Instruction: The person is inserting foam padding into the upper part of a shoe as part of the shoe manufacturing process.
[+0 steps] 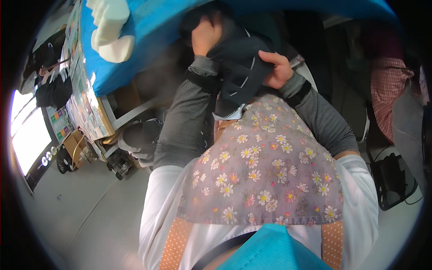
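Observation:
A black fabric piece [240, 63] with short whitish strips lies bunched over my lap, against the edge of a blue-covered table. Its near end has a pale, toothed-looking edge, perhaps a zipper. My left hand [208, 35] has its fingers curled into the dark fabric at the far left. On the right side of the piece, my right hand [276, 69] grips it, thumb raised on top and fingers partly hidden behind. Both forearms wear grey striped sleeves. What kind of article the fabric is, I cannot tell.
White foam pieces [111, 33] lie stacked on the blue table cover [153, 27]. Grey padded items [139, 139] are piled below the table at left. A person's checked red garment [388, 90] shows at right, near a black chair-like frame [391, 180].

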Motion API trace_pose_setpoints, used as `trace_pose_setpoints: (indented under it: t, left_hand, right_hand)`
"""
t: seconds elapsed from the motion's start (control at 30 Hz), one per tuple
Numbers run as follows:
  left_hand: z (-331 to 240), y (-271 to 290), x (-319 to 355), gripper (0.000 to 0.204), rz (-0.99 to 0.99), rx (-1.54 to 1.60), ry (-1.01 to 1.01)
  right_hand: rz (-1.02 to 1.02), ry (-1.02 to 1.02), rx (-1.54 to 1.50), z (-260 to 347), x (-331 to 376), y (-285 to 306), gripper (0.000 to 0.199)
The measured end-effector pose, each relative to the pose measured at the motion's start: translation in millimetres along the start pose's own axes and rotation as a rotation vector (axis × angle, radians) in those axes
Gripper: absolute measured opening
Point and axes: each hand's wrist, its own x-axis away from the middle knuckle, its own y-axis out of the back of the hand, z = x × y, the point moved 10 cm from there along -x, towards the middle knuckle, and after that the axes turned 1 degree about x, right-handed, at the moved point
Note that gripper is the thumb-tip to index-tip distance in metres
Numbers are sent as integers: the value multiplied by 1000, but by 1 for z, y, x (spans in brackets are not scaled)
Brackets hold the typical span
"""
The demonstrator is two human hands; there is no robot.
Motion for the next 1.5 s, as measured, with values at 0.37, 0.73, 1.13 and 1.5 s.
trace_pose_setpoints:
  t: [0.37,0.73,1.13,1.5]
  left_hand:
    - [-19,28,9,41,-56,-33,15]
    - [-1,-3,-1,50,-101,-32,-58]
    - [-49,112,42,18,-329,503,-68]
    - [-71,268,173,30,-873,547,-363]
  right_hand:
    - [-114,5,-63,-6,7,-6,38]
    - [12,38,-218,4,-1,2,47]
    - [58,-54,13,-24,27,-66,55]
    - [483,74,1808,-22,35,-198,53]
